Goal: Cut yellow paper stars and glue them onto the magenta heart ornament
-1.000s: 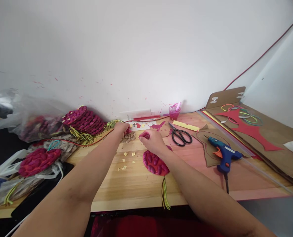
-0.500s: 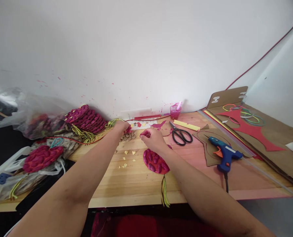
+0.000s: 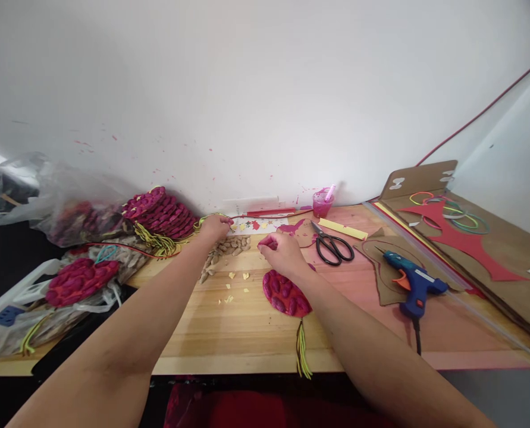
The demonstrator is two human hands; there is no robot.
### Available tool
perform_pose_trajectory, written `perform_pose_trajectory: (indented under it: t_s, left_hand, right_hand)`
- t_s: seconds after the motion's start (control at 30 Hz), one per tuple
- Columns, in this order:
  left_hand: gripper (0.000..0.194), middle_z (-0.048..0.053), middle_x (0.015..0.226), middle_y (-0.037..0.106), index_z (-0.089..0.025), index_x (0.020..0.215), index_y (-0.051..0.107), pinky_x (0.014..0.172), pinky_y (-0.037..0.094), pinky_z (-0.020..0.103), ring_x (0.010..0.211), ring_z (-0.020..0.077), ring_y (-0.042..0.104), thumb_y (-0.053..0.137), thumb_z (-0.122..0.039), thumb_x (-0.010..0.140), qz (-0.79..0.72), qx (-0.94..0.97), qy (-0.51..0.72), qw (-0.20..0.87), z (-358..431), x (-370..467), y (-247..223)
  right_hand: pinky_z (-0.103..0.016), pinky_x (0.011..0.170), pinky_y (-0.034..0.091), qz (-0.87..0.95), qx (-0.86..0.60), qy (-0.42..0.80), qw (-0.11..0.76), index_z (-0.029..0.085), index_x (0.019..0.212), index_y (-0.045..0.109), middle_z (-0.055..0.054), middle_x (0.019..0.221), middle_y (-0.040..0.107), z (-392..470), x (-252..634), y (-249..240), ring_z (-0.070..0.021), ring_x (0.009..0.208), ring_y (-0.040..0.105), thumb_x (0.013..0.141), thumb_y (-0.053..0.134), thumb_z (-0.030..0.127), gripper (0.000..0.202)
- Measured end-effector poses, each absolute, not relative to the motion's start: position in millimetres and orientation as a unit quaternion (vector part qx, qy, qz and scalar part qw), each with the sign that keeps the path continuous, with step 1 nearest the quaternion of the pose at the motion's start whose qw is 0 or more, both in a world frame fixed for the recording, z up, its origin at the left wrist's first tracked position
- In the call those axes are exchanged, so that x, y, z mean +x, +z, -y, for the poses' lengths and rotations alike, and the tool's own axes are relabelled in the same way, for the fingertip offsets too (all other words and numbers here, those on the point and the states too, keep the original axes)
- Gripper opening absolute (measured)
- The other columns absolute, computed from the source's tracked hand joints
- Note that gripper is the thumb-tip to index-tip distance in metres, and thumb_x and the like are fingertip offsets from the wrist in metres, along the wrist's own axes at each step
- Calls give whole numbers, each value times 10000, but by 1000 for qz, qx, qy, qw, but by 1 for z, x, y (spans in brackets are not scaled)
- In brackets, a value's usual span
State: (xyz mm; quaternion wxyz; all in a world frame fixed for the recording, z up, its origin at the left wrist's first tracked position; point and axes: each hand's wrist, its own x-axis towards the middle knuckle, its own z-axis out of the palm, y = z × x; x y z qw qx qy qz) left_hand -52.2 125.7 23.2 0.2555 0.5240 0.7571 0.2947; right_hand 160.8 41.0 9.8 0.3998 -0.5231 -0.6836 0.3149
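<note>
My left hand (image 3: 216,229) is over the left end of a white paper strip (image 3: 271,225) bearing small star-like cutouts. Its fingers are bent together, and anything between them is too small to make out. Just below that hand lies a pile of peanuts (image 3: 231,245). My right hand (image 3: 279,251) hovers right of the peanuts with thumb and fingers pinched; what they hold, if anything, is hidden. Under the right wrist rests a red disc (image 3: 287,291) covered with magenta peanut-shaped lumps, a yellow-green tassel (image 3: 303,348) hanging from it. Small yellow scraps (image 3: 231,276) lie left of the disc.
Black-handled scissors (image 3: 334,245), a yellow strip (image 3: 342,228), a pink cup (image 3: 322,203) and a blue glue gun (image 3: 416,282) are on the right. At left are stacked magenta discs (image 3: 162,214), a single disc (image 3: 81,282), plastic bags (image 3: 59,184) and a power strip (image 3: 12,312).
My left hand has shifted slightly left, uncovering more of the peanut pile and the paper strip. My right hand keeps its pinch over the disc. The whole view has shifted a little.
</note>
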Motion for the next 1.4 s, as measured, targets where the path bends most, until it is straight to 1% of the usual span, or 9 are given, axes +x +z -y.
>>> perform_pose_trajectory:
  t_s: [0.1, 0.17, 0.23, 0.37, 0.5, 0.7, 0.83, 0.97, 1.4]
  left_hand:
    - [58, 32, 741, 688, -189, 735, 707, 795, 492, 322, 895, 241, 656, 737, -234, 753, -766, 543, 267, 217, -124, -52, 25]
    - [135, 15, 522, 598, -218, 562, 669, 735, 453, 285, 830, 264, 655, 753, -158, 649, -767, 548, 270, 196, -123, -51, 27]
    - [144, 6, 456, 544, -226, 531, 659, 687, 417, 275, 765, 260, 637, 731, -138, 620, -762, 553, 285, 182, -120, -51, 29]
    - [75, -1, 460, 518, -211, 596, 692, 610, 349, 271, 660, 221, 566, 693, -195, 669, -732, 563, 335, 187, -109, -49, 31]
    - [139, -13, 530, 554, -195, 701, 714, 554, 327, 256, 562, 159, 497, 655, -312, 748, -673, 572, 386, 267, -87, -31, 26]
    - [261, 43, 690, 671, -174, 767, 707, 544, 390, 246, 617, 150, 590, 686, -433, 737, -574, 560, 412, 431, -49, 0, 30]
    - [302, 65, 792, 708, -156, 877, 721, 623, 438, 260, 718, 162, 638, 789, -325, 636, -500, 522, 444, 530, -38, 5, 34]
    - [319, 55, 799, 707, -146, 896, 733, 638, 443, 261, 701, 143, 615, 802, -236, 597, -483, 502, 449, 559, -39, 3, 30]
    - [341, 45, 816, 714, -134, 919, 737, 637, 447, 243, 667, 119, 591, 817, -243, 606, -458, 496, 454, 581, -51, 3, 6]
  right_hand:
    - [-302, 731, 459, 683, -525, 312, 400, 191, 759, 702, -30, 758, 724, -41, 161, 10, -171, 726, 643, 788, 658, 221, 60]
    - [-304, 731, 462, 682, -525, 312, 403, 195, 759, 701, -28, 764, 724, -41, 161, 11, -172, 725, 646, 784, 661, 219, 53]
    - [-309, 734, 464, 679, -525, 313, 407, 198, 753, 698, -28, 764, 722, -40, 161, 12, -174, 728, 647, 782, 664, 216, 49]
    - [-312, 723, 479, 664, -522, 339, 414, 197, 748, 688, -26, 729, 711, -40, 162, 14, -176, 715, 652, 781, 669, 213, 41]
    - [-278, 605, 487, 631, -522, 403, 409, 192, 762, 687, -30, 689, 710, -43, 165, 14, -158, 627, 647, 782, 677, 216, 33]
    - [-192, 447, 445, 558, -502, 512, 418, 161, 811, 681, -37, 669, 707, -48, 170, 16, -118, 558, 628, 814, 635, 217, 72]
    - [-176, 439, 439, 525, -491, 550, 425, 153, 792, 668, -21, 617, 678, -48, 171, 20, -112, 551, 626, 790, 628, 175, 45]
    - [-182, 437, 434, 521, -487, 555, 429, 161, 780, 668, -9, 602, 663, -48, 171, 19, -105, 529, 604, 783, 630, 177, 41]
    - [-193, 445, 457, 569, -520, 491, 406, 190, 904, 690, -16, 660, 684, -46, 169, 7, -115, 545, 603, 775, 671, 206, 131]
